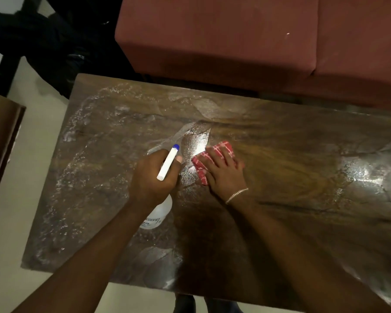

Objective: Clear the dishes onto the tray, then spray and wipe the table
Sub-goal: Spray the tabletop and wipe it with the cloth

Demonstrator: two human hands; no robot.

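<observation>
The wooden table (303, 177) is seen from above, with its long edge running left to right. A spray bottle (161, 212) is gripped by the left hand (151, 177), the fingers curled round its neck. The white spray head with its blue tip is pointed toward the far side, and the translucent body is angled down toward the near side, just above the tabletop. A red checked cloth (221, 147) is pressed flat against the tabletop by the right hand (224, 170), whose fingers are held straight and spread over the fabric. The cloth is located near the middle of the table, just right of the spray head. A thin bracelet (236, 195) is worn on the right wrist. The left half of the table is covered with wet streaks and droplets, and glare is reflected on the right end. A red sofa (235, 37) is positioned along the far edge of the table, and a brown piece of furniture (0, 136) is partly visible at the left.
</observation>
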